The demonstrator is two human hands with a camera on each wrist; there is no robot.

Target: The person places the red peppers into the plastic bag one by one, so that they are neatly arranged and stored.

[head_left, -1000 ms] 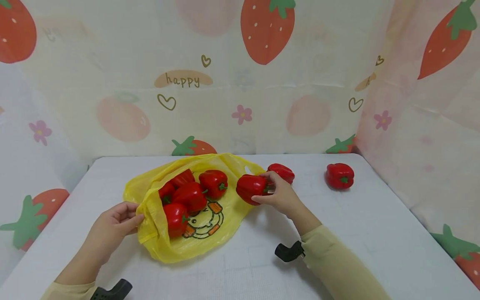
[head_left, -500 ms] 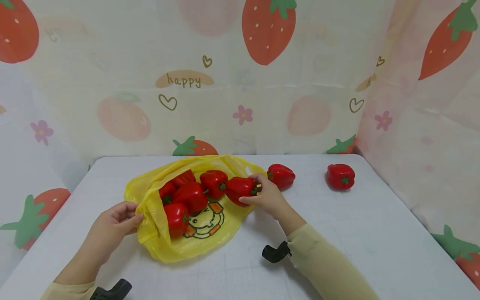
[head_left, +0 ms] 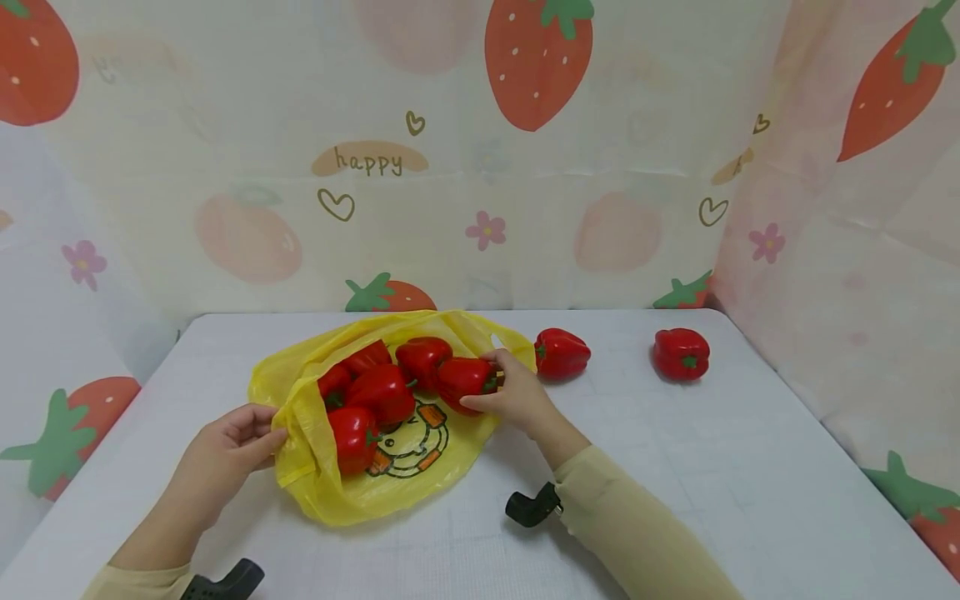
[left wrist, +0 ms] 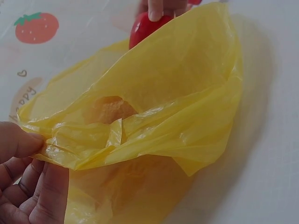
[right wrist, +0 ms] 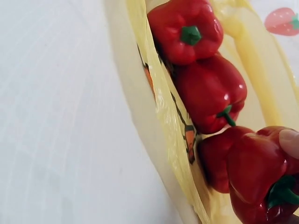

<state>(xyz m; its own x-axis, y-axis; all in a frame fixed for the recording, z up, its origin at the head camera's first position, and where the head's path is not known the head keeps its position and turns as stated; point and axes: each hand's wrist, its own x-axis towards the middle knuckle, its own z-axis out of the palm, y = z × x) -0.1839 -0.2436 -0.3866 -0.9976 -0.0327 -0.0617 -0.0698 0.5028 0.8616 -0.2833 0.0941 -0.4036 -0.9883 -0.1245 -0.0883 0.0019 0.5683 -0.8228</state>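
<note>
A yellow plastic bag (head_left: 322,504) lies on its side with its mouth spread. My left hand (head_left: 221,458) pinches the bag's left rim between thumb and fingers; the left wrist view shows the thumb on the crumpled film. Inside sit several red bell peppers, among them one at the front (head_left: 352,442) and one in the middle (head_left: 381,393). At the bag's right side my right hand (head_left: 525,400) holds a red bell pepper (head_left: 461,379) by its stem end. That pepper (right wrist: 257,172) touches or overlaps another one behind it; the right wrist view does not settle which.
Two more red bell peppers lie on the white table (head_left: 637,467): one just right of the bag (head_left: 561,354), one farther right (head_left: 680,354). A strawberry-printed cloth (head_left: 420,75) stands behind the table. Black wrist devices sit at both sleeves.
My right hand has carried its pepper leftward into the bag's mouth, up against the others. A pepper at the back has shifted slightly left. The left hand keeps its pinch in place.
</note>
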